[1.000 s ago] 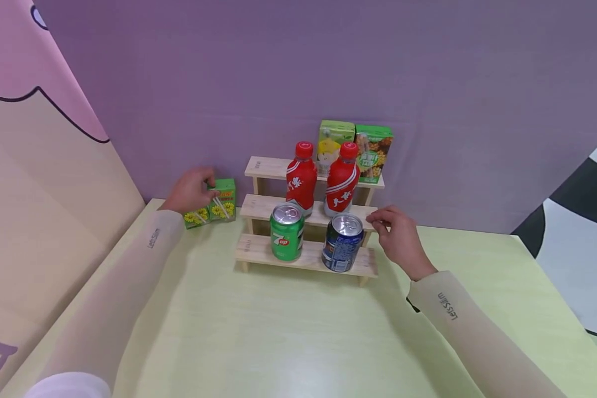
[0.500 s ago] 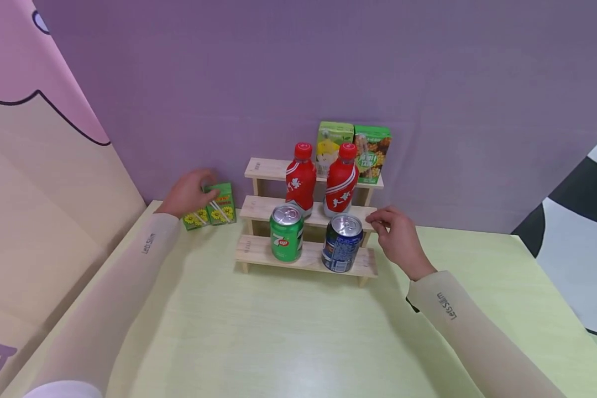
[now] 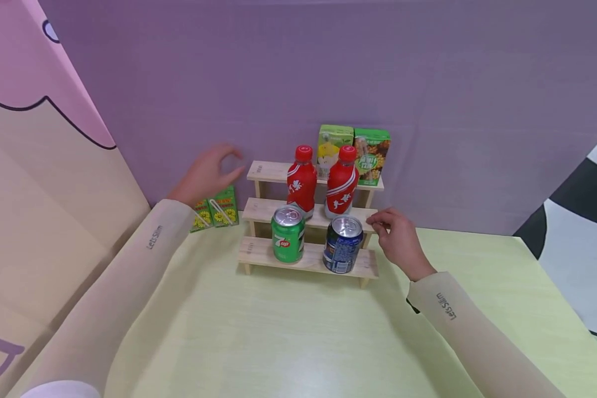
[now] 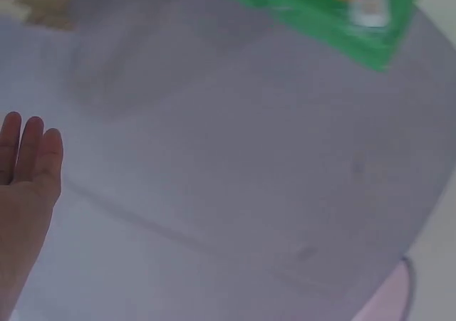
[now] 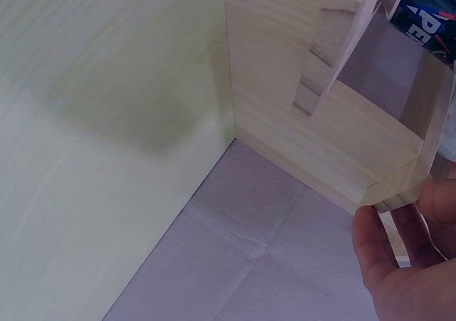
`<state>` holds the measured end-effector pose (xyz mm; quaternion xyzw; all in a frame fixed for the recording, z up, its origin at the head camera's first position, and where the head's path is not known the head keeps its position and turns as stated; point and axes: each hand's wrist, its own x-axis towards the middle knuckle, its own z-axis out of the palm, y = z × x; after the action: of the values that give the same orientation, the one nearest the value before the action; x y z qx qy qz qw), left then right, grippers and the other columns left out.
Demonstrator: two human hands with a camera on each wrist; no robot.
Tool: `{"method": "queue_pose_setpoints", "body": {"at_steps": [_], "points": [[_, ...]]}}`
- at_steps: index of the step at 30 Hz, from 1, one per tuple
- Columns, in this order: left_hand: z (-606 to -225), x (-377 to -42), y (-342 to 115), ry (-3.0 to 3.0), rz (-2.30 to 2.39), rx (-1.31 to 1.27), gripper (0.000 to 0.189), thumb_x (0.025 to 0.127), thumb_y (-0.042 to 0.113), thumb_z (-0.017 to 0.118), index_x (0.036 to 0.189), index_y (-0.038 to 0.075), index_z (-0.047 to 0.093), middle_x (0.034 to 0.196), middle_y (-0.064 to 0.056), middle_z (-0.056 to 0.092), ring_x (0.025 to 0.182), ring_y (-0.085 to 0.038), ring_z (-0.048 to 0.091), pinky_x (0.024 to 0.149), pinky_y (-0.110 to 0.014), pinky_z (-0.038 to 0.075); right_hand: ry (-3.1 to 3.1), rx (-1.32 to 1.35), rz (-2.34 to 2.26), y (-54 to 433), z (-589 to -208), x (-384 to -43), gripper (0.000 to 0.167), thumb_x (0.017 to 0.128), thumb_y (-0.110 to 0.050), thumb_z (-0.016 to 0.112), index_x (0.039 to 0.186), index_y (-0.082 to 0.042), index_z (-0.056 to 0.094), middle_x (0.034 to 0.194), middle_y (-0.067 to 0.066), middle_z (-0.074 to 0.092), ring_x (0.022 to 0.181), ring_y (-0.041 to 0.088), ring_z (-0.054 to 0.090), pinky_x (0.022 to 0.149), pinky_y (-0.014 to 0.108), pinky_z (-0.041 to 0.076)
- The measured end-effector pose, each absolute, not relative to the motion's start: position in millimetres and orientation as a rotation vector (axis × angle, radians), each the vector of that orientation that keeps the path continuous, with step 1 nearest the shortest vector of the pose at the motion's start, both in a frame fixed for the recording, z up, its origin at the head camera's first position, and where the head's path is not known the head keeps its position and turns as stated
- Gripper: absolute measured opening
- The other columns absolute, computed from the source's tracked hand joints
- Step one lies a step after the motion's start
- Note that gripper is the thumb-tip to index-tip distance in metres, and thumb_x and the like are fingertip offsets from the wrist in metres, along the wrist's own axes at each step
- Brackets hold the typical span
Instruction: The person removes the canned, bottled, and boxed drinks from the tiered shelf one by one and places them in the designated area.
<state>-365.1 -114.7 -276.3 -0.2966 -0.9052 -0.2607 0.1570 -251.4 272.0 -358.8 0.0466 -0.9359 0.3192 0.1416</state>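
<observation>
My left hand (image 3: 206, 174) is raised just above two green drink cartons (image 3: 224, 210) with yellow flowers and straws, left of the rack. Its thumb and fingers are spread in a C with nothing between them. In the left wrist view, straight fingers of the left hand (image 4: 28, 193) show. My right hand (image 3: 400, 243) pinches the right end of the middle shelf of a three-tier wooden rack (image 3: 258, 210). The right wrist view shows fingertips of the right hand (image 5: 413, 271) around that shelf end (image 5: 399, 186).
Two red bottles (image 3: 301, 185) stand on the middle tier. Below them are a green 7up can (image 3: 288, 242) and a blue can (image 3: 341, 249). Two juice cartons (image 3: 373, 157) stand on the top tier. A purple backdrop (image 3: 258, 72) rises behind the rack.
My left hand has lifted up and to the right from the two flowered cartons, its fingers opening wider. The cartons remain on the table. The right hand keeps its hold on the shelf.
</observation>
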Motion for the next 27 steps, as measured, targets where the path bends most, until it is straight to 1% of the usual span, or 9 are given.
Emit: {"method": "queue_pose_setpoints", "body": {"at_steps": [4, 9, 13, 19, 21, 24, 27], "points": [[-252, -354, -88, -2.564, -0.749, -0.878, 0.039, 0.092, 0.033, 0.061, 0.124, 0.010, 0.057, 0.127, -0.005, 0.054, 0.123, -0.025, 0.044, 0.103, -0.042, 0.035, -2.697, 0.133, 0.910, 273, -359, -252, 0.019, 0.092, 0.005, 0.054, 0.104, 0.001, 0.067, 0.108, 0.013, 0.055, 0.098, 0.031, 0.052, 0.086, 0.047, 0.048], [-218, -343, -43, -2.599, -0.721, -0.936, 0.044, 0.090, 0.036, 0.062, 0.128, 0.014, 0.055, 0.133, -0.001, 0.049, 0.127, -0.019, 0.039, 0.103, -0.038, 0.035, -2.681, 0.149, 0.912, 274, -360, -253, 0.018, 0.091, 0.006, 0.055, 0.103, 0.000, 0.067, 0.106, 0.013, 0.055, 0.095, 0.030, 0.052, 0.083, 0.046, 0.049], [-199, -343, -11, -2.649, -0.657, -0.994, 0.045, 0.090, 0.035, 0.062, 0.130, 0.015, 0.054, 0.134, -0.001, 0.049, 0.127, -0.018, 0.039, 0.102, -0.034, 0.036, -2.662, 0.167, 0.916, 274, -362, -253, 0.018, 0.090, 0.007, 0.056, 0.102, 0.001, 0.068, 0.104, 0.013, 0.056, 0.094, 0.030, 0.053, 0.083, 0.045, 0.049], [-184, -347, 12, -2.784, -0.543, -0.991, 0.048, 0.091, 0.034, 0.061, 0.135, 0.017, 0.051, 0.138, -0.001, 0.047, 0.128, -0.018, 0.039, 0.101, -0.033, 0.037, -2.658, 0.191, 0.924, 266, -362, -255, 0.017, 0.091, 0.006, 0.056, 0.101, 0.002, 0.068, 0.105, 0.013, 0.057, 0.094, 0.030, 0.053, 0.083, 0.045, 0.048], [-181, -348, 18, -2.841, -0.503, -0.981, 0.050, 0.092, 0.033, 0.060, 0.138, 0.017, 0.049, 0.139, -0.002, 0.046, 0.125, -0.018, 0.041, 0.098, -0.031, 0.040, -2.669, 0.188, 0.928, 264, -361, -255, 0.017, 0.091, 0.006, 0.055, 0.102, 0.002, 0.068, 0.105, 0.013, 0.057, 0.095, 0.030, 0.053, 0.083, 0.045, 0.049], [-177, -348, 27, -2.914, -0.459, -0.961, 0.050, 0.092, 0.033, 0.059, 0.139, 0.017, 0.048, 0.136, -0.002, 0.048, 0.115, -0.018, 0.047, 0.087, -0.027, 0.047, -2.687, 0.182, 0.937, 261, -360, -255, 0.018, 0.092, 0.005, 0.054, 0.104, 0.002, 0.067, 0.106, 0.013, 0.056, 0.095, 0.030, 0.053, 0.085, 0.045, 0.048], [-172, -346, 34, -2.970, -0.426, -0.937, 0.048, 0.093, 0.032, 0.059, 0.137, 0.016, 0.050, 0.133, -0.003, 0.050, 0.109, -0.018, 0.048, 0.081, -0.025, 0.048, -2.697, 0.183, 0.943, 260, -358, -255, 0.018, 0.092, 0.005, 0.054, 0.105, 0.002, 0.067, 0.107, 0.013, 0.056, 0.095, 0.029, 0.053, 0.085, 0.044, 0.049]]}}
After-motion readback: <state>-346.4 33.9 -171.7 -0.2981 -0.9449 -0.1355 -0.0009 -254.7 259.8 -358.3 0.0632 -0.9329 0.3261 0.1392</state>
